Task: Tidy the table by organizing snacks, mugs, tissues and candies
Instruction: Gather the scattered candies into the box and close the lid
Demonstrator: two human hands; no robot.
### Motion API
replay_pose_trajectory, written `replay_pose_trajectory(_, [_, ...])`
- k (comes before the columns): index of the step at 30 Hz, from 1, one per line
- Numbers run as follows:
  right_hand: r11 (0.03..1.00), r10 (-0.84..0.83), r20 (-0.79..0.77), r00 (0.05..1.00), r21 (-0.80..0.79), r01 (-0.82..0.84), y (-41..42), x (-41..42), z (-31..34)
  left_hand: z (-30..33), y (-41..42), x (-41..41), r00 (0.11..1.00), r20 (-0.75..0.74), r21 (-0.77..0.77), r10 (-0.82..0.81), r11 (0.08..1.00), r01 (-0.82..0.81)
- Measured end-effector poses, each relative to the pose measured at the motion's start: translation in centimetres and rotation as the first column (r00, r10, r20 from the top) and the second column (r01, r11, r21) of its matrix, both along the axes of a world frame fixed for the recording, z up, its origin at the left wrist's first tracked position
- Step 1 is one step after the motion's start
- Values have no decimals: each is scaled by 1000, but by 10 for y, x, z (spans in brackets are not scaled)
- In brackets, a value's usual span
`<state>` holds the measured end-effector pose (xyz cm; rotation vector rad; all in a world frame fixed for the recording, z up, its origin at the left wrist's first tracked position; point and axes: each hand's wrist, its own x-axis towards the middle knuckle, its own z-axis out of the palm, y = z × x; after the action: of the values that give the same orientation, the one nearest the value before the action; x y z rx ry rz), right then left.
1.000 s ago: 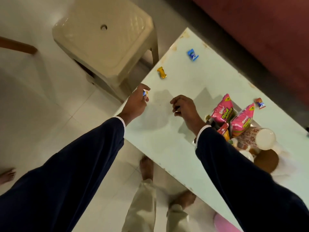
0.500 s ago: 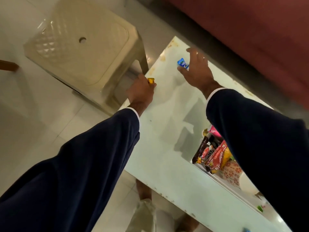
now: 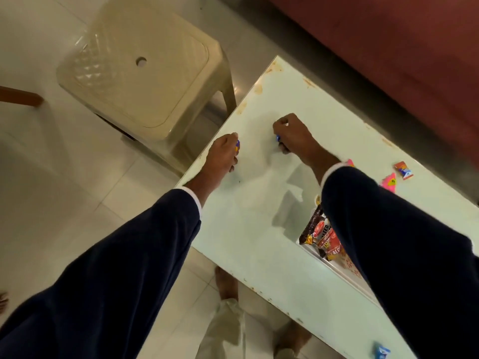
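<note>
Candies are what both your hands carry in the head view. Your left hand (image 3: 223, 154) is curled into a loose fist over the table's near-left edge, and a scrap of blue and yellow wrapper (image 3: 237, 145) peeks out between the thumb and the bent fingers, so the hand grips at least one sweet; how many you cannot tell. Your right hand (image 3: 294, 134) is also curled tight, knuckles up, and a bit of blue wrapper (image 3: 278, 137) shows at its inner side, held within the fingers. Its lower fingers sit close to the pale table (image 3: 254, 229), though you cannot tell if they touch it.

Other candies lie loose on the tabletop. An orange and blue candy (image 3: 403, 170) rests toward the far right, near the red sofa (image 3: 388, 47). A blue candy (image 3: 380, 351) lies at the bottom edge of the picture, by your right sleeve (image 3: 401, 255). Pink snack packets (image 3: 388, 182) poke out just past that sleeve, with one more pink corner by the cuff.

Under your right forearm a white tray (image 3: 334, 265) holds snack bars and packets (image 3: 322, 237) in brown, red and orange, partly hidden by the sleeve.

A cream plastic stool (image 3: 145, 73) stands on the tiled floor just beside the table's far-left corner. Your bare feet (image 3: 226, 281) show below the table edge.
</note>
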<state>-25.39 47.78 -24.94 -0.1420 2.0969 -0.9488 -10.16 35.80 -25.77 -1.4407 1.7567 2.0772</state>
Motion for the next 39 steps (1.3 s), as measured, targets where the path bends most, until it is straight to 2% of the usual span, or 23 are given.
replay_pose_trajectory(1, [970, -176, 179, 968, -139, 201, 6, 9, 11, 6, 6, 5, 998, -47, 97, 51, 994, -47])
replay_pose_trajectory(3, [811, -337, 471, 815, -294, 505, 25, 27, 33, 16, 20, 14, 978, -137, 275, 155, 955, -113])
replay_pose_trajectory(5, [691, -353, 620, 701, -332, 642, 49, 42, 53, 25, 35, 21, 956, -185, 394, 225, 909, -138])
replay_pose_trajectory(8, [576, -355, 709, 609, -348, 740, 96, 62, 79, 43, 69, 25, 954, -199, 462, 223, 880, -109])
replay_pose_trajectory(12, [567, -438, 635, 636, -354, 744, 162, 88, 107, 72, 126, 19, 955, -237, 486, 177, 873, -41])
replay_pose_trajectory(14, [550, -455, 638, 621, -348, 760, 201, 99, 121, 86, 162, 15, 958, -267, 456, 101, 890, 33])
replay_pose_trajectory(17, [472, -490, 655, 575, -356, 807, 267, 111, 139, 100, 224, 8, 969, -247, 406, -7, 907, 111])
replay_pose_trajectory(20, [438, -573, 594, 564, -360, 824, 344, 122, 150, 110, 294, 1, 958, -240, 371, -156, 898, 239])
replay_pose_trajectory(23, [352, -668, 566, 483, -332, 875, 434, 138, 152, 116, 375, -3, 893, -282, 299, -351, 852, 430])
replay_pose_trajectory(25, [322, -711, 544, 446, -312, 894, 487, 149, 150, 117, 429, -1, 834, -236, 231, -499, 805, 547])
replay_pose_trajectory(28, [286, -793, 478, 378, -256, 924, 565, 164, 143, 110, 515, 4, 712, -155, 202, -685, 684, 701])
replay_pose_trajectory(31, [302, -855, 381, 351, -184, 935, 626, 179, 127, 96, 584, 9, 572, -44, 164, -819, 559, 813])
replay_pose_trajectory(34, [361, -880, 292, 375, -103, 927, 664, 189, 104, 76, 635, 15, 463, 122, 47, -878, 471, 881])
replay_pose_trajectory(37, [443, -852, 282, 440, -57, 895, 674, 194, 84, 59, 659, 26, 459, 250, -78, -852, 455, 887])
replay_pose_trajectory(39, [465, -839, 294, 459, -51, 884, 669, 195, 75, 52, 665, 33, 491, 311, -158, -814, 465, 871])
